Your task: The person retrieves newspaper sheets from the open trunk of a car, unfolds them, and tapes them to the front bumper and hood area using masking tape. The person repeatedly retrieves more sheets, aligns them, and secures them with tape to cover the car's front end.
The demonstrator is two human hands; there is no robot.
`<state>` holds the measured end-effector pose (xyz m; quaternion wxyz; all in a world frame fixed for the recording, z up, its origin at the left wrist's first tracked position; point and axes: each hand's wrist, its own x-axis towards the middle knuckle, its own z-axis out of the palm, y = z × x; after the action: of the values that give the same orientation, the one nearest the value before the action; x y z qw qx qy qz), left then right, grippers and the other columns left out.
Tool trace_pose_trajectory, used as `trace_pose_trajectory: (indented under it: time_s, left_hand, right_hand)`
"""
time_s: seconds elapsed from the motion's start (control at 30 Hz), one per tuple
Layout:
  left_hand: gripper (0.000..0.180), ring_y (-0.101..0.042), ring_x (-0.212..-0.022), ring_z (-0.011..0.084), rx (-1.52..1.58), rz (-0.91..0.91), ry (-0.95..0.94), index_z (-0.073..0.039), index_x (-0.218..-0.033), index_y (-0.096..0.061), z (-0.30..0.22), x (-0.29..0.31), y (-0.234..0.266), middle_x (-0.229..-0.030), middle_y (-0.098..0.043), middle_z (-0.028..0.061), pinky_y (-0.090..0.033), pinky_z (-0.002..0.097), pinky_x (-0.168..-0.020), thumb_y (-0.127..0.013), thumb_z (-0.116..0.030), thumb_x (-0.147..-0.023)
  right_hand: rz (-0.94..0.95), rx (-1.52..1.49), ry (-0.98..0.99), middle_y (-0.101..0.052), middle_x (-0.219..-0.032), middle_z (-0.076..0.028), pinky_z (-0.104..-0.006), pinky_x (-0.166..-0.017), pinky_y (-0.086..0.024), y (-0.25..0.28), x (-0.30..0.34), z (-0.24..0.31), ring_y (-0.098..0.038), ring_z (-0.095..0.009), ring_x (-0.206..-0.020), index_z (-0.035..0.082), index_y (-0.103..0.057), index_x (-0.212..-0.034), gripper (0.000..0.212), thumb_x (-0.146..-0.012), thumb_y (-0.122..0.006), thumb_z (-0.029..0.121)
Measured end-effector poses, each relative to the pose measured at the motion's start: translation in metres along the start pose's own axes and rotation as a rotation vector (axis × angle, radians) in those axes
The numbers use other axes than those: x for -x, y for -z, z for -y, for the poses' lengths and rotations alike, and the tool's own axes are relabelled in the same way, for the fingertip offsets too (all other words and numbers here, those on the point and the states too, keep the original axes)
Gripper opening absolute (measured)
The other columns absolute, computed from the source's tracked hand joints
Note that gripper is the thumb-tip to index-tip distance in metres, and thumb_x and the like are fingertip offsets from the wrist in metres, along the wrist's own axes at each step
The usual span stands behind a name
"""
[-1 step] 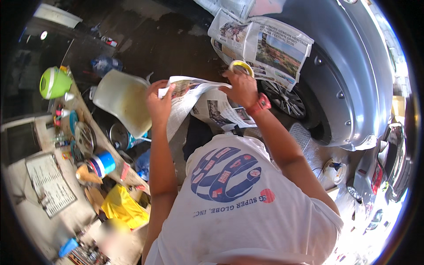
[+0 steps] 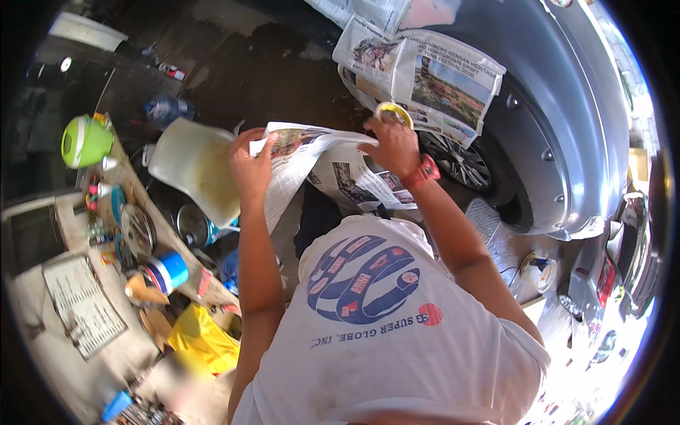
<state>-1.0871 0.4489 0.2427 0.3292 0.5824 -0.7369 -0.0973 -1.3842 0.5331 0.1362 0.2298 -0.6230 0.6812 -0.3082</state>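
Observation:
A sheet of newspaper (image 2: 287, 173) is stretched between my hands, its lower part hanging toward my lap. My left hand (image 2: 251, 166) pinches its upper left corner between thumb and fingers. At the other end, my right hand (image 2: 397, 147) grips the sheet's right edge. A roll of masking tape (image 2: 394, 112), yellowish with a pale rim, sits against the right hand's fingers. Just beyond it, more newspaper (image 2: 450, 85) covers part of a grey car body panel (image 2: 567, 106) above the wheel (image 2: 460, 161).
A stained white plastic chair (image 2: 191, 166) stands at the left. Beside it runs a cluttered wooden bench (image 2: 152, 202) with a blue-and-white can (image 2: 166, 269), a fan and a green container (image 2: 86, 142). A yellow bag (image 2: 202, 338) lies lower left. An open pail (image 2: 536, 273) stands at the right.
My hands have moved very slightly apart with the newspaper still between them. The tape roll has shifted a little to the right with my right hand.

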Motion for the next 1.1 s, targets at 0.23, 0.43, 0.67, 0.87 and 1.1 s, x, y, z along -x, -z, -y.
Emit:
trace_pose_trajectory:
  time_s: [0.23, 0.43, 0.67, 0.87, 1.1]
  left_hand:
    - [0.025, -0.076, -0.095, 0.0196, 0.242, 0.248, 0.049, 0.003, -0.108, -0.079, 0.105, -0.201, 0.009, -0.102, -0.080, 0.0097, -0.058, 0.0347, -0.087, -0.086, -0.019, -0.098]
    - [0.029, -0.072, -0.090, 0.0103, 0.232, 0.411, 0.128, 0.003, -0.113, -0.080, 0.167, -0.346, -0.006, -0.100, -0.083, 0.0066, -0.057, 0.0311, -0.084, -0.085, -0.022, -0.100]
    - [0.035, -0.073, -0.091, 0.0143, 0.260, 0.457, 0.162, -0.001, -0.123, -0.078, 0.213, -0.468, -0.082, -0.104, -0.081, 0.0050, -0.059, 0.0330, -0.085, -0.086, -0.026, -0.100]
    - [0.034, -0.073, -0.101, 0.0148, 0.268, 0.429, 0.051, 0.002, -0.123, -0.077, 0.222, -0.558, -0.134, -0.115, -0.080, 0.0071, -0.059, 0.0342, -0.090, -0.086, -0.022, -0.100]
    - [0.040, -0.074, -0.094, 0.0142, 0.222, 0.527, -0.068, 0.004, -0.118, -0.079, 0.237, -0.640, -0.193, -0.109, -0.081, 0.0086, -0.061, 0.0331, -0.084, -0.088, -0.029, -0.099]
  right_hand:
    - [0.129, -0.006, -0.473, -0.081, -0.111, -0.016, -0.0512, -0.093, -0.062, -0.070, -0.062, -0.003, -0.077, -0.037, -0.109, 0.017, -0.085, -0.117, 0.036, -0.087, -0.085, 0.037]
    - [-0.081, 0.043, -0.615, -0.079, -0.115, -0.018, -0.0534, -0.099, -0.059, -0.102, -0.130, 0.015, -0.072, -0.040, -0.117, 0.013, -0.084, -0.110, 0.028, -0.093, -0.081, 0.035]
    - [-0.462, 0.075, -0.690, -0.077, -0.105, -0.017, -0.0518, -0.096, -0.057, -0.114, -0.222, 0.035, -0.070, -0.041, -0.110, 0.010, -0.084, -0.105, 0.022, -0.090, -0.081, 0.026]
    - [-0.646, 0.091, -0.650, -0.076, -0.102, -0.017, -0.0511, -0.096, -0.056, -0.114, -0.291, 0.021, -0.069, -0.041, -0.107, 0.010, -0.083, -0.103, 0.020, -0.089, -0.082, 0.024]
    - [-0.785, 0.207, -0.782, -0.074, -0.098, -0.014, -0.0516, -0.095, -0.053, -0.139, -0.355, 0.019, -0.066, -0.038, -0.105, 0.012, -0.082, -0.097, 0.016, -0.088, -0.083, 0.024]
